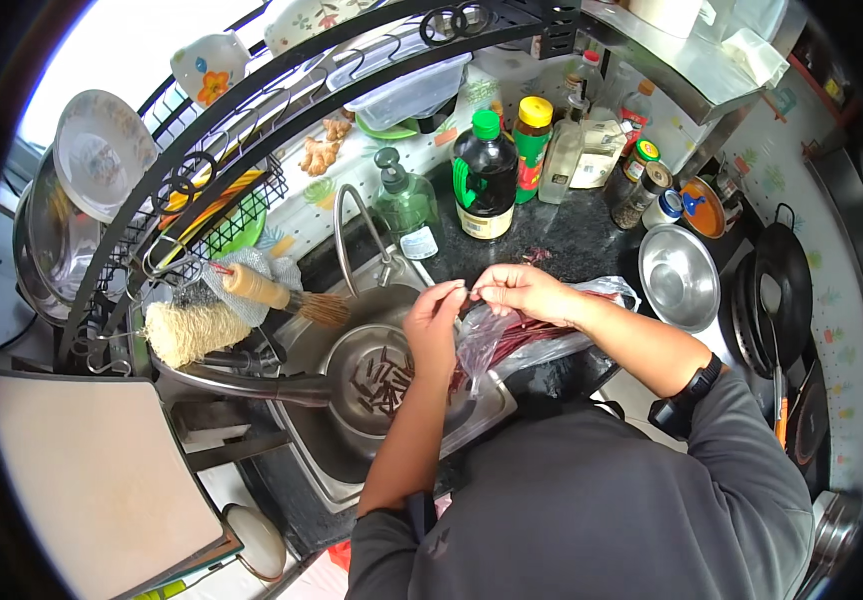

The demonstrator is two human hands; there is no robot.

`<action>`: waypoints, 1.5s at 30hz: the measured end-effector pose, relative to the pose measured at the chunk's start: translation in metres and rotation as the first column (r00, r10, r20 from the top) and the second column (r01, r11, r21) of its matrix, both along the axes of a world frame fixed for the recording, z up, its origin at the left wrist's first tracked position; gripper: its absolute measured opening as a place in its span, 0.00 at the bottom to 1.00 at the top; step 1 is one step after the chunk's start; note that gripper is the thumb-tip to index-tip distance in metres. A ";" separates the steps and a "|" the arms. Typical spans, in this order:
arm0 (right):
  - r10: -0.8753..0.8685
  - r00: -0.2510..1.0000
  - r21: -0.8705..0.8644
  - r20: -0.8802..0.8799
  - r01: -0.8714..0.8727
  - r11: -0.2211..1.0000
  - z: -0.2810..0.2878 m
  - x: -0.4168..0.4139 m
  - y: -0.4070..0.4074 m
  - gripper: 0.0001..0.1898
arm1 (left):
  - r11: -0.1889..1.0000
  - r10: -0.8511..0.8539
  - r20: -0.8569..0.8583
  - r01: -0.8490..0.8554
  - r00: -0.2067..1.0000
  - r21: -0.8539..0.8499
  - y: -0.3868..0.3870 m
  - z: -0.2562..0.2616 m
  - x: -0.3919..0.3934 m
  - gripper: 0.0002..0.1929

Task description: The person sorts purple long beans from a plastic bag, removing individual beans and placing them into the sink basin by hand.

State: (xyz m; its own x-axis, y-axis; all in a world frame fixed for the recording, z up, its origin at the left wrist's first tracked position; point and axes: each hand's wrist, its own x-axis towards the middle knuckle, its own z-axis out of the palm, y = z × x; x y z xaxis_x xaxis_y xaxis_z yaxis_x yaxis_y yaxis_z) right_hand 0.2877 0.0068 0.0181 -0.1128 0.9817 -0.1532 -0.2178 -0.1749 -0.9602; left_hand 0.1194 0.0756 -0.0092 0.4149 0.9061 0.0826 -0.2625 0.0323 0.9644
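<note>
My left hand (439,307) and my right hand (510,289) meet fingertip to fingertip above the sink's right edge. Something small and thin is pinched between them; it is too small to name surely. Below and right of my right hand, dark red vegetable stems (525,335) lie in a clear plastic bag (484,341) on the counter, partly under my right forearm. Short dark pieces of stem (383,382) rest in a round metal pan (349,367) inside the steel sink (311,469).
Behind the sink are a curved faucet (341,225) and a green pump bottle (405,202). Sauce bottles (484,176) line the back counter. A metal bowl (679,277) sits right. A black dish rack (169,180), a loofah (195,330) and a brush (281,296) are left.
</note>
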 end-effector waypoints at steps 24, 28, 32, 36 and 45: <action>0.028 0.899 -0.093 -0.438 -0.077 0.993 0.010 0.002 -0.015 0.25 | 0.932 -0.290 -0.205 0.325 0.935 0.162 -0.007 0.020 0.004 0.12; -0.167 0.985 0.021 -0.043 0.168 0.986 0.001 0.020 -0.024 0.24 | 0.935 -0.312 -0.179 0.335 0.933 0.119 -0.011 0.031 0.022 0.08; -0.222 0.941 0.040 0.256 0.219 0.975 0.017 0.045 -0.033 0.12 | 0.656 0.036 -0.439 0.310 0.898 0.688 -0.006 0.031 0.025 0.10; -0.182 0.891 0.045 0.416 0.179 0.983 0.034 0.038 -0.035 0.11 | 0.429 0.203 -0.453 0.337 0.868 0.838 -0.007 0.046 0.029 0.07; -0.222 0.794 0.090 0.566 0.208 0.974 0.033 0.031 -0.030 0.06 | 0.542 0.155 -0.483 0.335 0.862 0.771 -0.015 0.044 0.029 0.06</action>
